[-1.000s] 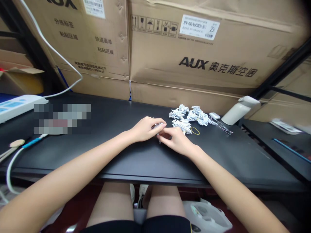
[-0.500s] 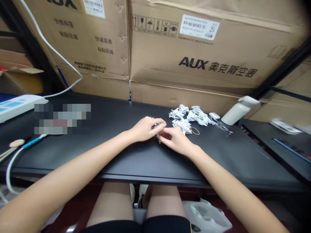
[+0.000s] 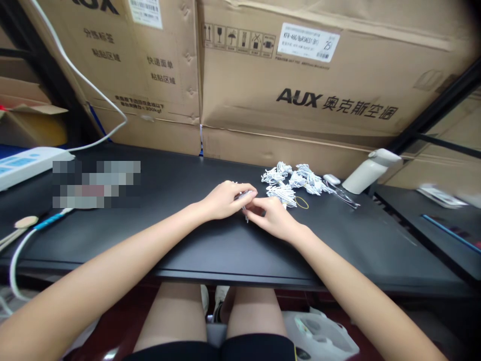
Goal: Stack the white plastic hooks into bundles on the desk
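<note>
My left hand (image 3: 227, 200) is closed around a small bundle of thin white strands (image 3: 246, 217), mostly hidden by the fingers. Against it, my right hand (image 3: 273, 215) pinches the same bundle, thumb and fingertips touching it where its lower ends poke out. Both hands meet just above the black table (image 3: 225, 245). Right behind my right hand lie several bundles of similar white strands (image 3: 281, 194), gathered in bunches. A yellow rubber band (image 3: 302, 203) rests beside the nearest bunch.
Large cardboard boxes (image 3: 300, 75) wall off the back. At the right are tweezers (image 3: 343, 196), a small white case (image 3: 331, 179) and a tilted white bottle (image 3: 370, 170). A power strip (image 3: 33, 163) and a white cable (image 3: 17, 260) occupy the left.
</note>
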### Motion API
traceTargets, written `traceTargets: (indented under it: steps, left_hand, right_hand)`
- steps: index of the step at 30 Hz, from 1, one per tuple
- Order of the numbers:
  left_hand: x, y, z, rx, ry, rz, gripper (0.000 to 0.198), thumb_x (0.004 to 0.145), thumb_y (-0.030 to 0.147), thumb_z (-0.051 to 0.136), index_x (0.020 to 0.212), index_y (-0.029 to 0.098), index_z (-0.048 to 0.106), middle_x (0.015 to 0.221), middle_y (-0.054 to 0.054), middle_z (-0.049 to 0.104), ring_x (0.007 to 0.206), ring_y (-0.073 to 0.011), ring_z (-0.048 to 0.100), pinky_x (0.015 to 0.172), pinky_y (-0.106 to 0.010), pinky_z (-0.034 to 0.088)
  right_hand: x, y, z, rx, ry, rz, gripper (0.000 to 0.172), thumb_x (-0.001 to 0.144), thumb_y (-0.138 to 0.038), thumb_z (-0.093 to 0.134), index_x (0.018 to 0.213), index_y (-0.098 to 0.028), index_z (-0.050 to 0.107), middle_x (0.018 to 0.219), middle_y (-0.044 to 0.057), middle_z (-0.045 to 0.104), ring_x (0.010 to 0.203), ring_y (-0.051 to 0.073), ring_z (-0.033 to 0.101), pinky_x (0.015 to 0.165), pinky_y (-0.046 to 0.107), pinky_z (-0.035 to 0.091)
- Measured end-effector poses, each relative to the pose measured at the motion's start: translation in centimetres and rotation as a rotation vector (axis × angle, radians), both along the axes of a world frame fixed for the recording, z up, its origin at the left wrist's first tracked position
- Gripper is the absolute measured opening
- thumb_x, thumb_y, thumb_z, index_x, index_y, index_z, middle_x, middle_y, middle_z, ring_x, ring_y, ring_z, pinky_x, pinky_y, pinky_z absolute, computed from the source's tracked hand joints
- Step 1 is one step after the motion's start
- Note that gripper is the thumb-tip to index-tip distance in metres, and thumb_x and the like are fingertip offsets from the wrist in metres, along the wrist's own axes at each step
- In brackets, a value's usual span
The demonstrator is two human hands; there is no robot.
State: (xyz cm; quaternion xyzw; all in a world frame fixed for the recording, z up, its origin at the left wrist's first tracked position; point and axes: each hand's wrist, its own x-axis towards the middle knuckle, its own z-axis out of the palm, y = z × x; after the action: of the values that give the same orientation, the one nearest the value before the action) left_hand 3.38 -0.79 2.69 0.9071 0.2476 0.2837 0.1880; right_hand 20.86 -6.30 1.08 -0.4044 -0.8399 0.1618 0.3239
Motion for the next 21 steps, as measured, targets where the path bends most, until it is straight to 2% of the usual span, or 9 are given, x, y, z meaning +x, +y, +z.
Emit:
traceTargets:
  steps: [21]
  left_hand:
    - [0.12,-0.13,0.03,-0.062,-0.120,0.025,0.038,0.093,0.041,0.039,0.100,0.016,0.067,0.074,0.000,0.068,0.060,-0.0100,0.057,0.062,-0.020,0.043]
  right_hand:
    - [-0.07,0.12,-0.20,0.025,0.069,-0.026,0.015,0.087,-0.022,0.051,0.079,-0.016,0.062,0.067,0.001,0.063,0.057,0.012,0.056,0.059,0.024,0.044]
